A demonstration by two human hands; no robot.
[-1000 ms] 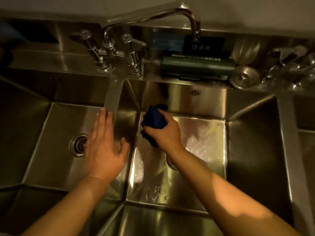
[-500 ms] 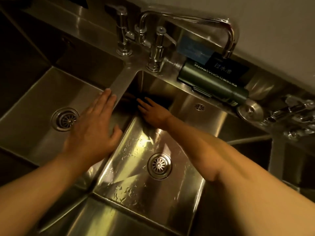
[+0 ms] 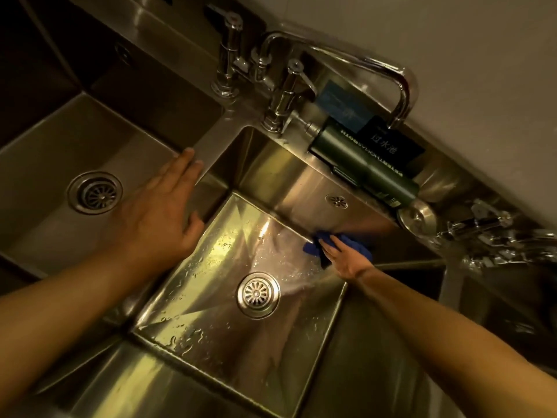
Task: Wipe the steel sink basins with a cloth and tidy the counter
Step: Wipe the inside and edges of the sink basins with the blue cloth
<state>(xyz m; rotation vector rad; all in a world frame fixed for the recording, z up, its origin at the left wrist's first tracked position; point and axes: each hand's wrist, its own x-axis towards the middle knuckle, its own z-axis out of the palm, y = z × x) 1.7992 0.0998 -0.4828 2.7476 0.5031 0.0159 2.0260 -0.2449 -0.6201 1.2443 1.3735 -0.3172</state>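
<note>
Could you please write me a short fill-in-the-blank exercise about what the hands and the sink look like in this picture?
1. The right hand presses a cloth whose colour is ____.
2. The left hand lies flat with straight fingers on the ____ between the two basins.
3. The cloth sits in the basin at the foot of its ____ wall.
4. The dark green bottle behind the basin lies on its ____.

Missing words: blue; divider; back; side
</note>
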